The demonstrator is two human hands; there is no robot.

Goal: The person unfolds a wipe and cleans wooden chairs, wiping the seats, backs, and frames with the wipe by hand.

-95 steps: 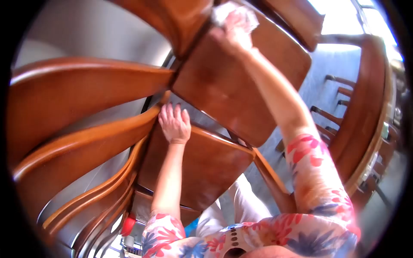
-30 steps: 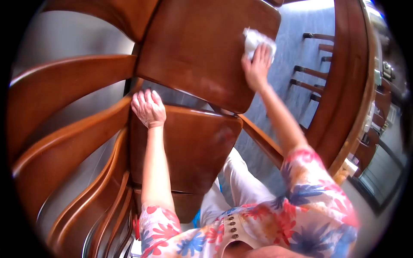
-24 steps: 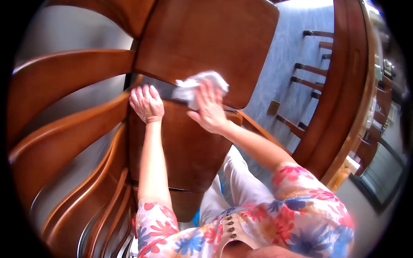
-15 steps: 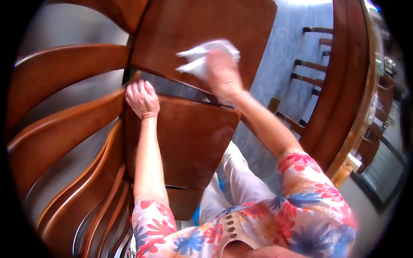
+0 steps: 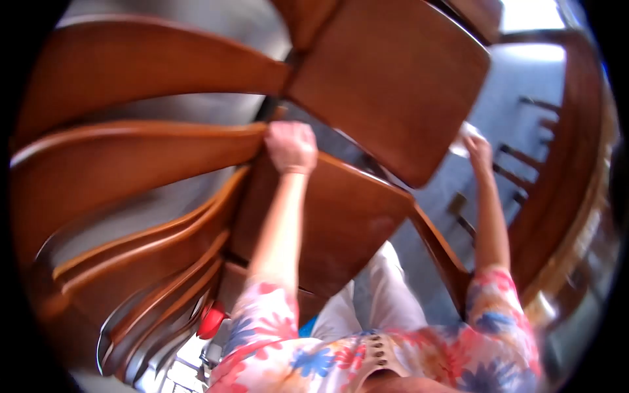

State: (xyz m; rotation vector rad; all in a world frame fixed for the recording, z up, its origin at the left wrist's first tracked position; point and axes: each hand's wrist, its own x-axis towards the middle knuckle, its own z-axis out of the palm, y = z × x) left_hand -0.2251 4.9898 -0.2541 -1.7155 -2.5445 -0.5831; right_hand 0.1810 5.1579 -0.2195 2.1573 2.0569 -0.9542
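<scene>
My left hand [image 5: 291, 145] is closed round the end of a brown wooden chair back [image 5: 151, 154], beside the near seat [image 5: 334, 223]. Off the right edge of the farther wooden seat [image 5: 400, 78], my right hand [image 5: 479, 152] grips a white cloth [image 5: 461, 143]. Part of the cloth is hidden behind that seat's edge and the fingers. Both hands look somewhat blurred.
More curved chair backs [image 5: 157, 288] stand close together at the lower left. A long wooden table edge [image 5: 563, 157] curves down the right side, with chair legs [image 5: 521, 157] near it. Grey floor [image 5: 432, 216] shows between. A red object [image 5: 211, 321] lies at the lower left.
My right hand has moved with the cloth from the top of the farther seat to beyond its right edge. The view has shifted, and my left hand remains on the chair back.
</scene>
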